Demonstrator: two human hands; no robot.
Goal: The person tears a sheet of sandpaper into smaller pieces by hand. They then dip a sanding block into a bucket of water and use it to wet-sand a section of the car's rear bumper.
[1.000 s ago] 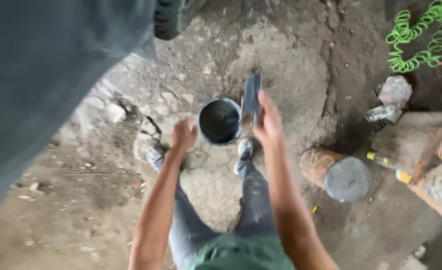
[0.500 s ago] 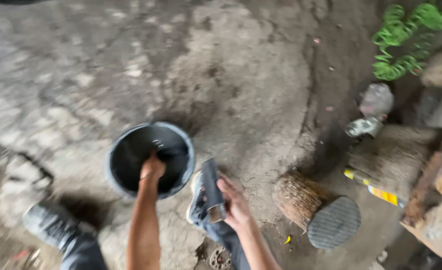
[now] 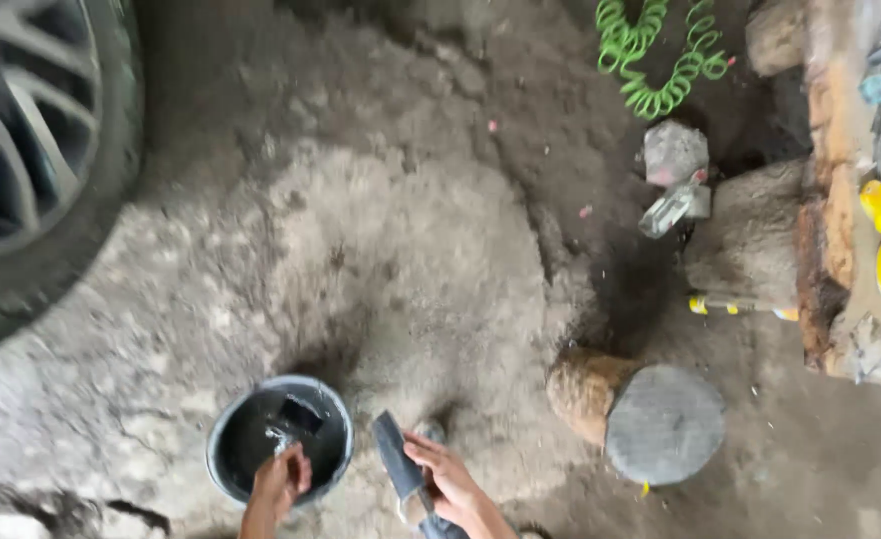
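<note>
A round black bucket [image 3: 223, 449] with dark liquid stands on the dirty concrete floor at the lower left. My left hand [image 3: 281, 482] reaches into it from the near rim, fingers curled; whether it holds anything is unclear. A small dark piece [image 3: 302, 413] lies in the liquid just beyond the fingers. My right hand [image 3: 450, 486] is just right of the bucket and grips a flat grey-black strip [image 3: 393, 460], a rubber-like piece, held upright and tilted left.
A short log stump [image 3: 650, 419] lies on its side to the right. A car wheel [image 3: 31, 160] fills the upper left. A green coiled hose [image 3: 660, 60], a stone, a plastic bottle [image 3: 672, 208], a larger log and a cluttered wooden bench sit at the right.
The view has swung; the car wheel now shows at the left. My left hand stays at the bucket. My right hand with the strip has settled lower, beside the bucket.
</note>
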